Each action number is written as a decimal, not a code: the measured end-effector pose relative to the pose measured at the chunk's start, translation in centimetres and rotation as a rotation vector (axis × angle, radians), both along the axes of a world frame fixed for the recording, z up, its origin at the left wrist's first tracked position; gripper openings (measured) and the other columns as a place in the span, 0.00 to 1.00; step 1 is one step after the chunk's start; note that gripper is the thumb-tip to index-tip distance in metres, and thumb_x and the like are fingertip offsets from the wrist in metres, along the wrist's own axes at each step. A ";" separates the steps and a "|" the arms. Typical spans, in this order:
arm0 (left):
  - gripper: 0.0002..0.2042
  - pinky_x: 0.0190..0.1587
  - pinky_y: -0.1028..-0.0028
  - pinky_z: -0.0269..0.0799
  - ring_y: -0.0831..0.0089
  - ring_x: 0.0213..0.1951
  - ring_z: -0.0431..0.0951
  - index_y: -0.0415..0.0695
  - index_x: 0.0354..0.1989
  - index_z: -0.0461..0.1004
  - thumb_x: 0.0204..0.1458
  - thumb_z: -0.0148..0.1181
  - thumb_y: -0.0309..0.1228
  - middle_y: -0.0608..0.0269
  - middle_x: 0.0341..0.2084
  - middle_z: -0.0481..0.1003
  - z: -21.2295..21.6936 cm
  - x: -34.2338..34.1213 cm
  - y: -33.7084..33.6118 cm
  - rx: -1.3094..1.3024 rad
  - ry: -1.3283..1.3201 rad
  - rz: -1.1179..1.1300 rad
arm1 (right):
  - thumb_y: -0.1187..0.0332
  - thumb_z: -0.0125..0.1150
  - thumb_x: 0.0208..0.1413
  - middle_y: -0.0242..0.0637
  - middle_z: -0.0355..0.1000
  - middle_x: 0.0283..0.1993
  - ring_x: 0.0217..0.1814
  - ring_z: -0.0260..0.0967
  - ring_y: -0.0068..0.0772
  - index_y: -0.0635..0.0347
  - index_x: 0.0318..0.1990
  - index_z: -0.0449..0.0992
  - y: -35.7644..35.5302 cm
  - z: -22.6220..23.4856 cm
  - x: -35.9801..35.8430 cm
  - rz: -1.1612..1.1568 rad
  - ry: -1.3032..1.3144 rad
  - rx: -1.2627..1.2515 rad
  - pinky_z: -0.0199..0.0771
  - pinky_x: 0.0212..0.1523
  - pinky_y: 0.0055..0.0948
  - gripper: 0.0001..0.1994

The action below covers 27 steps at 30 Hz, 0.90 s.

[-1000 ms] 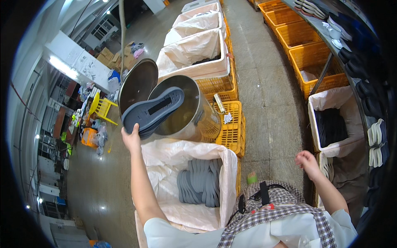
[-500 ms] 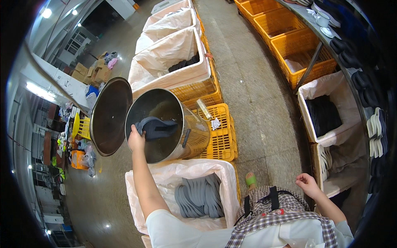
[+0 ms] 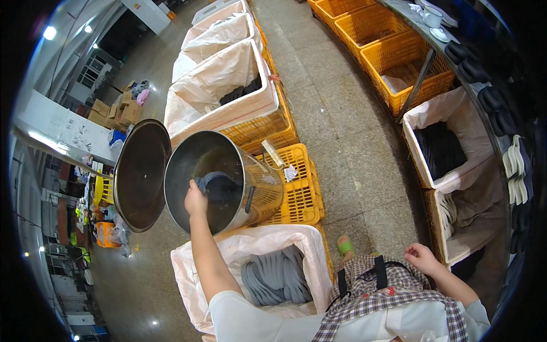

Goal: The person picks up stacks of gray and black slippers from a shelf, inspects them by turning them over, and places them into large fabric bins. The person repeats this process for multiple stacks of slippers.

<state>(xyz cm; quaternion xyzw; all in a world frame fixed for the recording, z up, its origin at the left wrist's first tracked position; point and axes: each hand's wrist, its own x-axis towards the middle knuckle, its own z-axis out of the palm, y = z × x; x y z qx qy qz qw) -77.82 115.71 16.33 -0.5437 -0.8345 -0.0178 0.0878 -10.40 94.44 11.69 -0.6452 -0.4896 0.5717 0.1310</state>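
My left hand (image 3: pixel 196 199) is closed on one end of a dark blue-grey shoe sole (image 3: pixel 216 181), holding it inside the mouth of a tall steel pot (image 3: pixel 268 194). The sole bends in a curve, and its lower part is hard to make out against dark liquid in the pot. Right of my apron, my right hand (image 3: pixel 423 259) hangs in the air with its fingers curled in and nothing visible in them. Nearer to me, a white-lined crate (image 3: pixel 199 285) holds a stack of grey soles (image 3: pixel 276 276).
The pot's round lid (image 3: pixel 142 176) stands tilted at its left. Beneath the pot is an upturned yellow crate (image 3: pixel 299 194). Lined crates (image 3: pixel 222 119) run ahead. On the right, yellow crates (image 3: pixel 393 65) and a crate of black soles (image 3: pixel 439 151) stand by a rack (image 3: pixel 419 82).
My left hand has carried the sole lower and further into the pot, so less of it shows. My right hand keeps its place, and the view has shifted slightly.
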 end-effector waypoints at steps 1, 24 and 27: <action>0.27 0.35 0.58 0.72 0.50 0.35 0.77 0.40 0.49 0.62 0.42 0.65 0.36 0.48 0.32 0.75 0.9 0.3 -0.4 0.016 0.011 0.007 | 0.70 0.61 0.51 0.35 0.72 0.32 0.31 0.69 0.23 0.65 0.38 0.72 0.1 0.0 0.1 0.016 -0.005 0.001 0.71 0.34 0.24 0.10; 0.20 0.37 0.67 0.72 0.59 0.37 0.75 0.39 0.49 0.67 0.43 0.53 0.23 0.55 0.37 0.73 16.4 8.4 -13.8 0.305 0.597 -0.391 | 0.65 0.61 0.48 0.45 0.71 0.36 0.34 0.72 0.40 0.63 0.38 0.74 -5.6 -0.1 7.2 0.294 -0.171 0.288 0.72 0.36 0.34 0.13; 0.21 0.34 0.66 0.72 0.60 0.36 0.75 0.41 0.50 0.66 0.44 0.54 0.24 0.57 0.35 0.73 14.9 10.1 -15.8 0.129 0.548 -0.230 | 0.65 0.61 0.48 0.45 0.71 0.36 0.33 0.72 0.39 0.63 0.38 0.74 -8.3 -0.9 10.3 0.285 -0.173 0.272 0.72 0.36 0.34 0.13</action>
